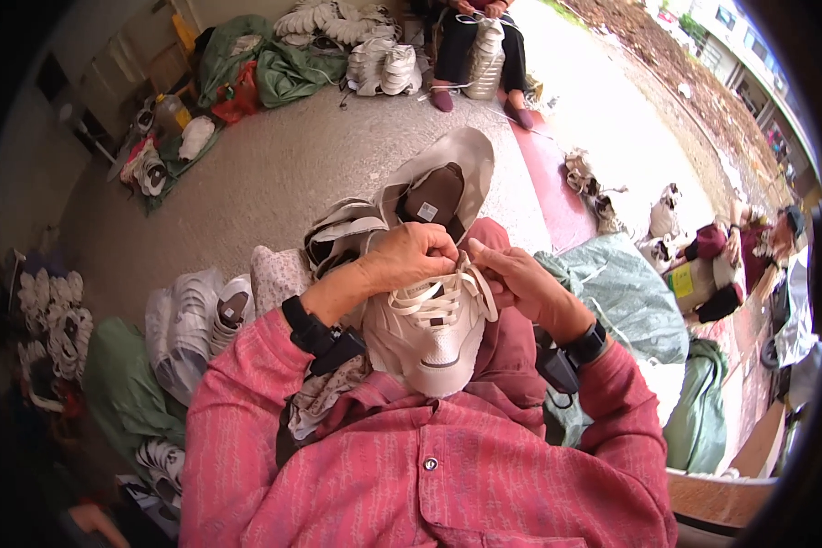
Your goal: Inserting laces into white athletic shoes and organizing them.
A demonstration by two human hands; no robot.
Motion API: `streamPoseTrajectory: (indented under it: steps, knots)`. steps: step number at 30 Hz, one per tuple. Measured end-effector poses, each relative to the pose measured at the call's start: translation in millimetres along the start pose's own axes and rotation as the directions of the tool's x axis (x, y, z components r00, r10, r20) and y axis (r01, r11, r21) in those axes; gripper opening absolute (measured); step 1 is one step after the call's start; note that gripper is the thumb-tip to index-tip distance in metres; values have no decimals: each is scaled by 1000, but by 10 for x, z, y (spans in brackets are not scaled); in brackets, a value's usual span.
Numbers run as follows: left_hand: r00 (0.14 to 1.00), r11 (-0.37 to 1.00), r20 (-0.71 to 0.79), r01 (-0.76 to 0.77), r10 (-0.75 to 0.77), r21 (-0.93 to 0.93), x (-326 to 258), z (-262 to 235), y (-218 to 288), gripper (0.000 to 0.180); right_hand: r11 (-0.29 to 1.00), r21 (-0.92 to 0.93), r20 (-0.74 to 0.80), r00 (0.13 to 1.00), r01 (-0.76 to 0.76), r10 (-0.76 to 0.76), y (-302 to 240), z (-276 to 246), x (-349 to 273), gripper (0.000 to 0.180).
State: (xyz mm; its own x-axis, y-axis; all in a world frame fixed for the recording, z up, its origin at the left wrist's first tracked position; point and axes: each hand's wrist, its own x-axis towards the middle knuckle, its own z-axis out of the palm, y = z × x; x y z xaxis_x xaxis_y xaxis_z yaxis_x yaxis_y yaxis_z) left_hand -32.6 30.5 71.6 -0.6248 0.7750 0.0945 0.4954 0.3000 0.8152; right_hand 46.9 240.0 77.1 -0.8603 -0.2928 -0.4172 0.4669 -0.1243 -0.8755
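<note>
A cream-white sneaker [426,352] rests on my lap, its toe toward me. Beyond the hands its wide opening shows a brown inside [434,194] with a small white label. Pale shoelaces [425,301] cross its front in several rows. My left hand [411,256] is closed over the upper end of the lacing, fingertips pinched on the lace; the exact grip is partly hidden. On the other side of the lacing, my right hand [525,283] pinches the shoelace by the eyelets, where a loose loop hangs. Against my left wrist side lie more shoes [342,233] with dark linings.
White shoes in a clear bag [184,320] stand at my left, near a green sack [128,384]. A pale green sack [626,288] lies at my right. Ahead sits a person [479,41] holding laces above stacked shoes. Another person [749,247] is at far right. Shoe piles [384,66] line the back.
</note>
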Motion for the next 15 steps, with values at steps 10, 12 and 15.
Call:
streamPoseTrajectory:
  steps: [10,12,15]
  knots:
    - [991,940,-42,-104,124,326,-32,58,36,14,709,701,280,886,74,-369,36,-66,-47,32]
    - [966,806,-31,-196,257,559,-56,63,109,13,742,651,230,889,162,-395,-28,9,-119,40]
    - [905,493,44,-270,422,827,-122,1,288,9,776,569,202,869,271,-452,-15,13,-135,57]
